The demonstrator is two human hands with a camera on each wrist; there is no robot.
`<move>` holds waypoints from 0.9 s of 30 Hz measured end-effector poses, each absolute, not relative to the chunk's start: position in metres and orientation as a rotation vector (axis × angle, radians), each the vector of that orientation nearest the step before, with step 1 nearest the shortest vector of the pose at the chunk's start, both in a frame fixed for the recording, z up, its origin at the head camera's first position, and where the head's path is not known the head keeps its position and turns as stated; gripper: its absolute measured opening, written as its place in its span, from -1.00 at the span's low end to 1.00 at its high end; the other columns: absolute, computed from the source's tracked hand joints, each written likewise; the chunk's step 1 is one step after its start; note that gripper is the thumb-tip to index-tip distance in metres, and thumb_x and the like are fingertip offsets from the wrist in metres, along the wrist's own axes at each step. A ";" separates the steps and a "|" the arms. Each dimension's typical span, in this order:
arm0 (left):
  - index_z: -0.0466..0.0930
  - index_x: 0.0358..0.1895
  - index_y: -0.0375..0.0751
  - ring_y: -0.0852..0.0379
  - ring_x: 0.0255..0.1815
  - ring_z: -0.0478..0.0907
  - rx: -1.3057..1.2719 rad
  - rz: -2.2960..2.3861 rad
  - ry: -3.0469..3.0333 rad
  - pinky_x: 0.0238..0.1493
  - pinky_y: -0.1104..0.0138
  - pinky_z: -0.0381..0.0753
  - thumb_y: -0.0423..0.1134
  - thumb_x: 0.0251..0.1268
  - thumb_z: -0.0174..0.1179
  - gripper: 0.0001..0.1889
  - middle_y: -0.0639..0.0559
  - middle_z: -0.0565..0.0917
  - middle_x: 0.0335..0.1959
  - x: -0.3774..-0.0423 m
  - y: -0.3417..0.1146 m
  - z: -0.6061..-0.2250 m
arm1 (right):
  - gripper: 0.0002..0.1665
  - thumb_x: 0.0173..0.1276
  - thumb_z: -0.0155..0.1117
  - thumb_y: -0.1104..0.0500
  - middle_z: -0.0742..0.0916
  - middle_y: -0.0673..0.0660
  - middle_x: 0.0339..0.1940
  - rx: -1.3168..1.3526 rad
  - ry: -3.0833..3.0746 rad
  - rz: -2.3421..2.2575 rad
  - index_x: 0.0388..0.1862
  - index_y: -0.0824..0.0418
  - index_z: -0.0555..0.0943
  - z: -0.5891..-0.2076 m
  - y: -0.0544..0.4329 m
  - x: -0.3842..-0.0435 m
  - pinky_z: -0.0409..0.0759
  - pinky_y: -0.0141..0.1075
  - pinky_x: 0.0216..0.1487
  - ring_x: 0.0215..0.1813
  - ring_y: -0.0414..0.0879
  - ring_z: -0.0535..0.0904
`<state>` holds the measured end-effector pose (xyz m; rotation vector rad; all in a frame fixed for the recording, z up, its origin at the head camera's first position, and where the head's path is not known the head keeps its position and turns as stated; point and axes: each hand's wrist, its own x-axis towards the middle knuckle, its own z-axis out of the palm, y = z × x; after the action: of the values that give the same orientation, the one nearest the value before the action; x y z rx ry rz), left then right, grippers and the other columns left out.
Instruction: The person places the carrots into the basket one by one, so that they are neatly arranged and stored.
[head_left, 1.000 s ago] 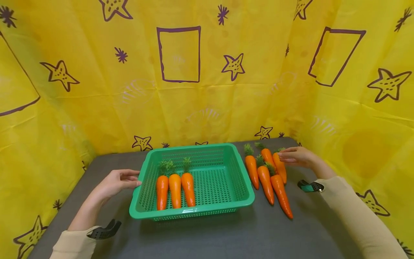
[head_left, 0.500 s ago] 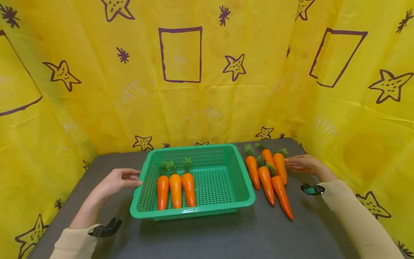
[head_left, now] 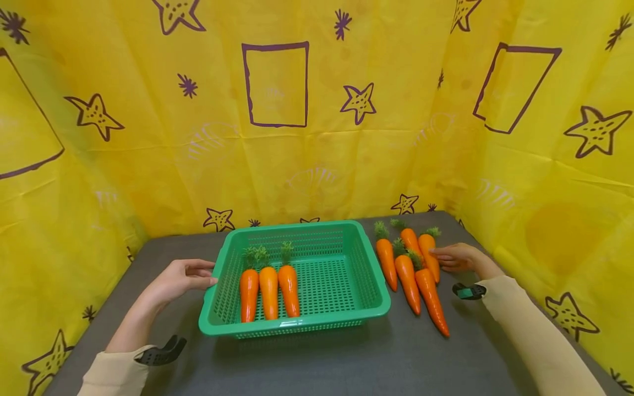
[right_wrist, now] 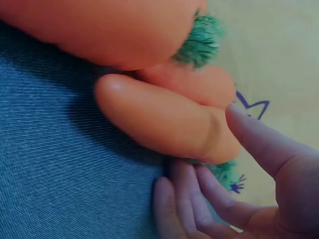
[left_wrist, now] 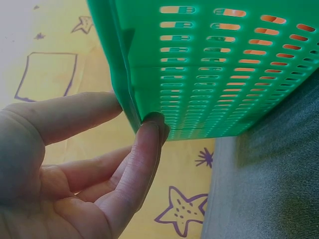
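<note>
My left hand pinches the left rim of a green plastic basket. In the left wrist view the thumb lies against the outer rim, with curled fingertips under its lip. Three orange carrots with green tops lie side by side in the basket's left half. Beyond the basket's right side, my right hand is at the rightmost carrot of a loose group. In the right wrist view its thumb is over that carrot's leafy end and the fingers are along its side, without a plain grip.
Several other carrots lie close together on the dark grey table, right of the basket. Yellow curtains with purple drawings enclose the table at the back and sides. Dark straps circle both wrists.
My right hand has drawn back from above the rightmost carrot's top, then come down beside it and moved in against it. The left hand and basket stay in place.
</note>
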<state>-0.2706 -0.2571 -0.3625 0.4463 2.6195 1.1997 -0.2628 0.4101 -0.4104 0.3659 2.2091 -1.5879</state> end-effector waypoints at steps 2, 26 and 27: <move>0.35 0.24 -0.51 0.06 -0.13 0.60 0.445 1.201 2.620 -0.06 0.11 0.61 -0.11 0.20 0.29 -0.34 -0.21 0.65 -0.07 -0.271 -0.257 -0.363 | -0.12 0.41 0.13 -0.04 0.63 0.04 -0.01 0.389 2.205 -1.598 0.40 0.54 0.08 -0.413 0.409 -0.262 0.50 -0.18 0.23 -0.15 -0.36 0.56; 0.37 0.23 -0.49 0.06 -0.13 0.60 0.416 1.219 2.612 -0.03 0.08 0.60 -0.07 0.17 0.31 -0.32 -0.16 0.66 -0.10 -0.270 -0.256 -0.362 | 0.08 0.30 0.26 -0.05 0.62 -0.05 -0.34 0.612 2.228 -1.523 0.35 0.63 -0.12 -0.409 0.397 -0.261 0.63 -0.26 -0.02 -0.30 -0.27 0.57; 0.37 0.23 -0.49 0.05 -0.14 0.60 0.416 1.217 2.612 -0.03 0.08 0.60 -0.07 0.17 0.31 -0.32 -0.16 0.66 -0.11 -0.270 -0.256 -0.362 | 0.09 0.31 0.26 -0.05 0.62 -0.04 -0.33 0.615 2.227 -1.524 0.36 0.63 -0.13 -0.409 0.397 -0.261 0.63 -0.25 -0.01 -0.29 -0.27 0.57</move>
<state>-0.2696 -0.2558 -0.3622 0.4157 2.6115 1.2174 -0.2607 0.3970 -0.4088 0.6147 2.2266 -1.5244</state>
